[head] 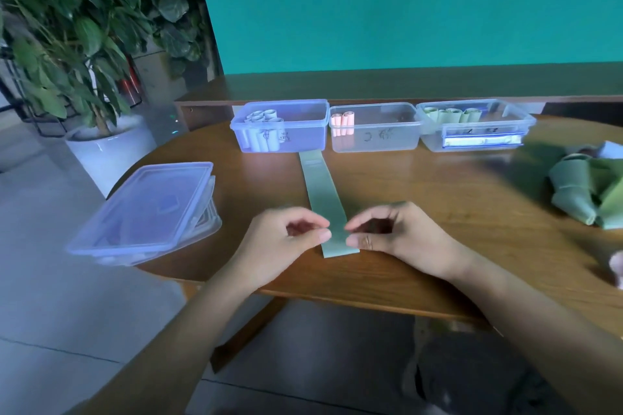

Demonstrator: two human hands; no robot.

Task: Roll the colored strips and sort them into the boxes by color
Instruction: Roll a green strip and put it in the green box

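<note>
A long pale green strip lies flat on the wooden table, running from the left box toward me. My left hand pinches its near end on the left edge and my right hand pinches the right edge. Three clear boxes stand in a row at the back: the left box holds several white rolls, the middle box holds two pink rolls, and the right box holds several green rolls.
A stack of clear lids overhangs the table's left edge. A heap of loose green strips lies at the far right. A potted plant stands on the floor to the left, and a teal wall rises behind.
</note>
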